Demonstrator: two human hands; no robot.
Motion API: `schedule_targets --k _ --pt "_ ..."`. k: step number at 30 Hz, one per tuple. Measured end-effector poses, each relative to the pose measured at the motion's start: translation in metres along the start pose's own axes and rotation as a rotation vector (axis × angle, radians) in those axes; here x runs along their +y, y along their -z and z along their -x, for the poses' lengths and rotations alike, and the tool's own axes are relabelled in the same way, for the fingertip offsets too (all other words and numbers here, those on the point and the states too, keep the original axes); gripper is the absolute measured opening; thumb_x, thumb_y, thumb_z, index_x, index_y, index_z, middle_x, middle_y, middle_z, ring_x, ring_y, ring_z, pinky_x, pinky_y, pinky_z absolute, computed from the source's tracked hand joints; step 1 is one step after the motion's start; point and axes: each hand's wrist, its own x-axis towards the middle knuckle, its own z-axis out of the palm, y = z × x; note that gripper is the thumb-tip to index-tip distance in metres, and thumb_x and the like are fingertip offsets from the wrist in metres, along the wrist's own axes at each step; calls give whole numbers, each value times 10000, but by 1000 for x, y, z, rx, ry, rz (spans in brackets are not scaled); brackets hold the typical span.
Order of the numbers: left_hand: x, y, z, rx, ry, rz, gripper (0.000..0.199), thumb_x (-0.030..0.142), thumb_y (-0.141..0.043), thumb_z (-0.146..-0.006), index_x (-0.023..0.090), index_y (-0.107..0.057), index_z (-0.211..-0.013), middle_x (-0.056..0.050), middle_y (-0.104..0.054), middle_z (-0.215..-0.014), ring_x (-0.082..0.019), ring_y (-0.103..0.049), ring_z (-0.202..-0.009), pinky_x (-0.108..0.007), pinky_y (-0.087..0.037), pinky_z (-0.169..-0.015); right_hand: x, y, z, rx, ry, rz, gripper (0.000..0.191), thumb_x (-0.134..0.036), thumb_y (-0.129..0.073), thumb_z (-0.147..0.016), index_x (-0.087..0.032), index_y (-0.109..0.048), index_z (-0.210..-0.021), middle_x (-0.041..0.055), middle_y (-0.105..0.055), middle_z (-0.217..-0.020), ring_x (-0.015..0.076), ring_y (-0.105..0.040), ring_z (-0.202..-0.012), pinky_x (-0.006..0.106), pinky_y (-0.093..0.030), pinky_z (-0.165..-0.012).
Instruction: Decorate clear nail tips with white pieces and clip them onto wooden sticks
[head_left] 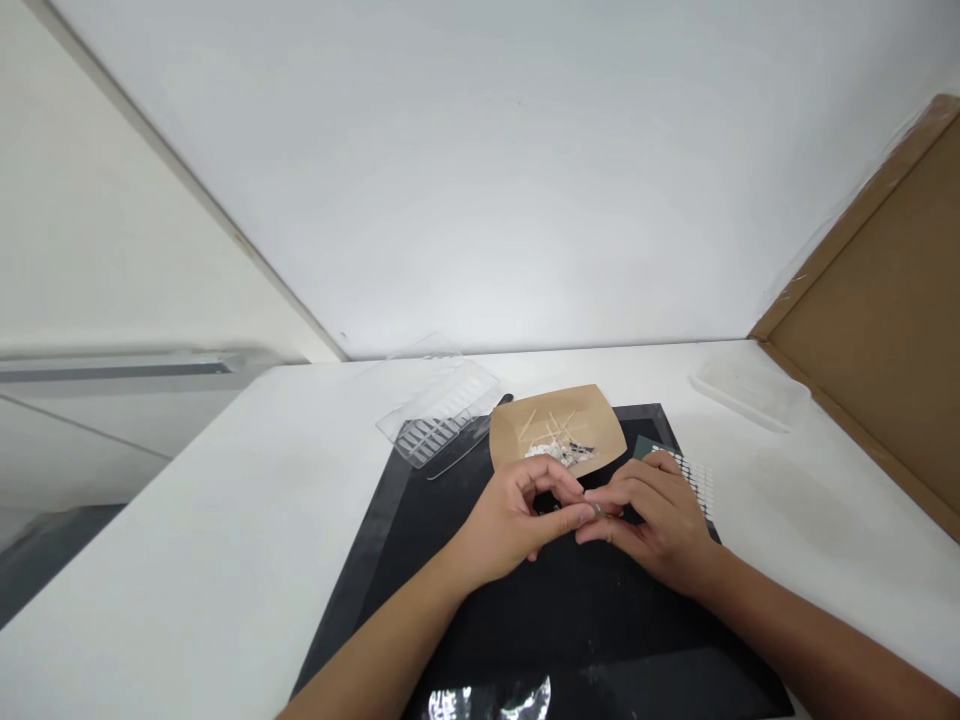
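Observation:
Above a black mat (540, 620), my left hand (517, 515) and my right hand (656, 515) meet fingertip to fingertip. Both hands pinch around a tiny object (598, 510) that is mostly hidden by the fingers; I cannot make out what it is. Just beyond my left hand sits a brown paper tray (510, 435), holding thin white sticks and a small heap of white and dark bits. A sheet with rows of white pieces (701, 485) lies partly under my right hand.
A clear plastic tray with slots (439, 410) rests at the mat's back left corner, beside a thin dark tool (472, 445). Clear plastic packaging (750, 390) lies at the back right. Shiny clear film (487, 702) is at the mat's front. A cardboard panel (885, 330) stands on the right.

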Motion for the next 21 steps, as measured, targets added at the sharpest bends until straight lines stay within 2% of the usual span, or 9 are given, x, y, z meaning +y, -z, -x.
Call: schedule_targets --k 13,17,21 --pt "11 0 5 18 -52 -86 330 438 -830 -833 147 -834 -987 -75 -785 -824 -31 -483 -435 -128 -364 -353 -4 1 -3 75 -25 -63 141 -189 -804 -942 -217 -703 -1037 -54 -719 -736 128 -675 -677 339 -379 -726" --pt "8 -1 4 41 -72 -78 317 441 -844 -811 138 -820 -904 -65 -767 -806 -32 -488 -431 -125 -375 -337 -4 1 -3 71 -53 -69 153 -234 -795 -956 -220 -685 -1063 -52 -717 -746 125 -679 -671 333 -392 -739" --pt "5 -1 4 63 -90 -78 332 425 -847 -810 142 -812 -980 -59 -760 -829 -31 -500 -430 -118 -384 -330 -3 0 -2 65 -73 -66 160 -289 -786 -970 -230 -668 -1060 -58 -718 -739 126 -689 -671 334 -396 -747"
